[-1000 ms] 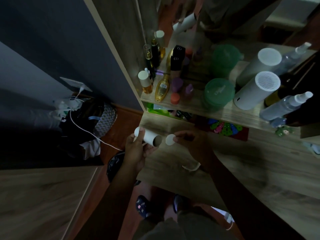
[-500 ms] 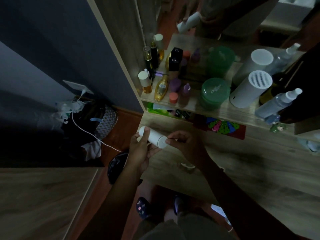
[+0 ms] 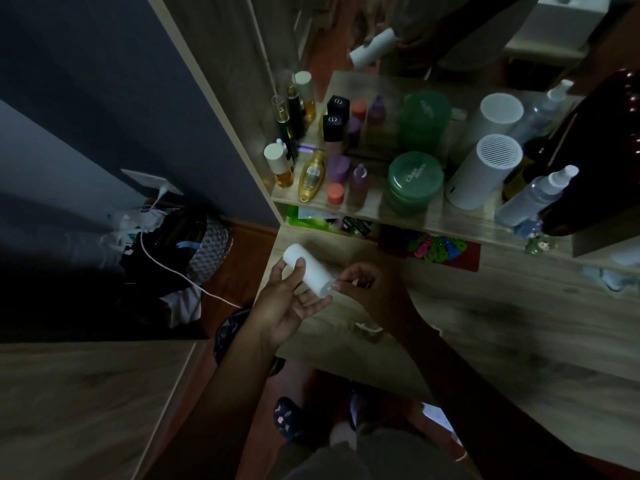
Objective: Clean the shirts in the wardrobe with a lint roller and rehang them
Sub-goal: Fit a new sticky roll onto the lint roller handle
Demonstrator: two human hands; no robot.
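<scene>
In dim light the lint roller [image 3: 309, 268], a plain white cylinder, lay tilted across the left hand [image 3: 284, 306], above the near-left corner of the wooden surface [image 3: 502, 323]. The left fingers [image 3: 313, 303] cradled it from below, nearly straight, while the thumb pressed over its top, so the hand grasped it. The right hand [image 3: 369, 289] met the roller's near-right end, its fingertips [image 3: 337, 285] pinching the rim there, the other fingers curled. On the shelf [image 3: 433, 220] beyond stood small bottles [image 3: 311, 174], a green jar [image 3: 415, 181], a white canister [image 3: 485, 174] and a spray bottle [image 3: 535, 199]. A white cable [image 3: 180, 277] trailed over the floor [image 3: 249, 244] at left, beside a dark bag [image 3: 166, 244].
</scene>
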